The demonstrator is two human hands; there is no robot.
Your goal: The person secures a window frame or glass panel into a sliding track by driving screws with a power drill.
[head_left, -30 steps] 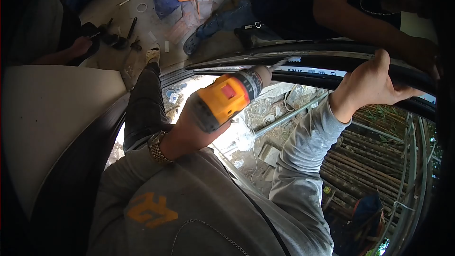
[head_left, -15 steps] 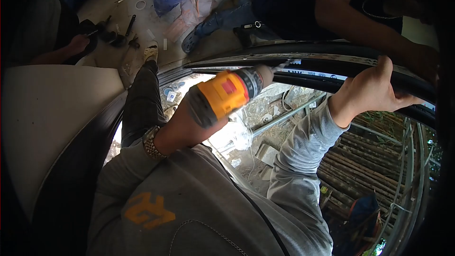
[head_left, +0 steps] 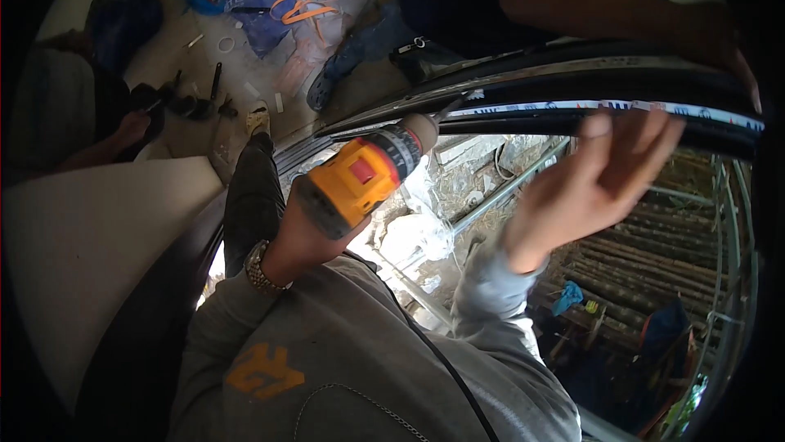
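A yellow and black cordless drill (head_left: 356,180) is gripped in my left hand (head_left: 298,233), which has a gold watch (head_left: 257,269) at the wrist. The drill's bit (head_left: 450,107) points up and to the right, its tip right at the dark frame (head_left: 540,92). Blue and white printed tape (head_left: 654,106) runs along that frame. My right hand (head_left: 572,184) is raised just below the tape, somewhat blurred, thumb and fingers apart with nothing in them.
A person's arm (head_left: 597,13) reaches along the frame's far side, and another person's hand (head_left: 131,127) shows at the left. Bags (head_left: 262,17) and tools (head_left: 216,80) lie on the floor. Below the opening are a metal pipe (head_left: 495,201) and stacked poles (head_left: 646,258).
My right hand has let go of the frame and moved left and down, fingers opening. The drill has shifted slightly left and down in my left hand, and the camera view has shifted.
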